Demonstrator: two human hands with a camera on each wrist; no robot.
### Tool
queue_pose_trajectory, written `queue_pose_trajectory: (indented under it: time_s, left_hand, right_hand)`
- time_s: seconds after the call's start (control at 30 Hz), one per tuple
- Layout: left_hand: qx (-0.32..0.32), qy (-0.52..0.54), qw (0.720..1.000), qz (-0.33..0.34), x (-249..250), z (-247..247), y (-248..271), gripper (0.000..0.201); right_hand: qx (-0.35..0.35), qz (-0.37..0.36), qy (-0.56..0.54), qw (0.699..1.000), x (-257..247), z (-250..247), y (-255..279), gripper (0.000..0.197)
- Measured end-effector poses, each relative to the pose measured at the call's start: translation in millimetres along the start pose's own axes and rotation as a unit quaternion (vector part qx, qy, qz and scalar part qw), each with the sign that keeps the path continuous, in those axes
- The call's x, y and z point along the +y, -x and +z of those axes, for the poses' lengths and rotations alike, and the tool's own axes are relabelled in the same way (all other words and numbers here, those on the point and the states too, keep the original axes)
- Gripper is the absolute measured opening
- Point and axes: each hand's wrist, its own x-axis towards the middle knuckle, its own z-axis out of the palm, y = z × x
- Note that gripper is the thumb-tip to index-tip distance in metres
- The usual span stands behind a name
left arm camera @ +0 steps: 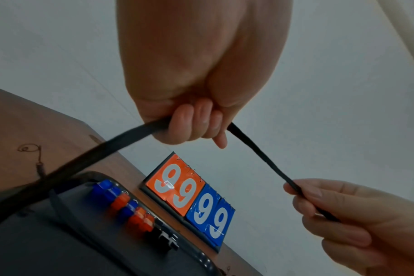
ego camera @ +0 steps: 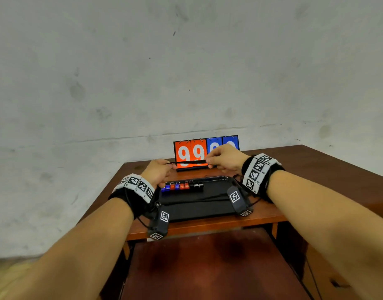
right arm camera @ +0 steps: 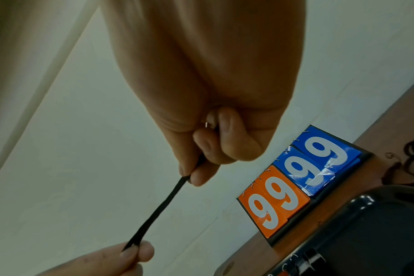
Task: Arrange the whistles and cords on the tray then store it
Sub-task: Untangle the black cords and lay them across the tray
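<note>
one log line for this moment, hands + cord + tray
left hand: pinches cord | right hand: pinches cord | cord: taut between hands above tray | whistles: rowed on tray | step: cord not yet placed

Whistles (ego camera: 182, 186) line the tray's (ego camera: 208, 213) far-left edge; the rest lies open. Scoreboard (ego camera: 205, 151) blocks the far counter (ego camera: 316, 169).

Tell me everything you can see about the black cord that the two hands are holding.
The black cord is a flat, narrow strap that looks like woven fabric. It is stretched taut and roughly level between the left hand and the right hand, above the black tray and in front of the scoreboard. Each hand pinches it in its fingers. From the left grip, more cord trails down toward the tray. Its ends are hidden.
</note>
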Motion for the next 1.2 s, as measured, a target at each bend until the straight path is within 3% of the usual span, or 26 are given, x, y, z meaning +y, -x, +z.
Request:
queue_pose_trajectory:
  time_s: [0.27,0.57,0.8,1.2]
  left_hand:
    - [0.021,-0.119,0.992,0.041,-22.1,-8.3,-9.0,0.018]
    - [0.026,-0.106,0.994,0.006,-70.8,-19.3,-25.4,0.019]
    - [0.014,-0.137,0.990,-0.009,-77.5,-28.7,-24.7,0.018]
    - [0.124,-0.108,0.986,-0.029,-98.8,-39.2,-20.7,0.011]
  right_hand:
    - [0.063,0.018,-0.101,0.993,34.4,-2.0,-6.4,0.009]
    - [0.097,0.079,-0.134,0.983,96.9,-10.6,-13.0,0.011]
    - [0.115,0.109,-0.120,0.980,121.7,-16.3,-16.6,0.010]
    - [0.146,0.143,-0.100,0.974,146.7,-16.2,-16.2,0.004]
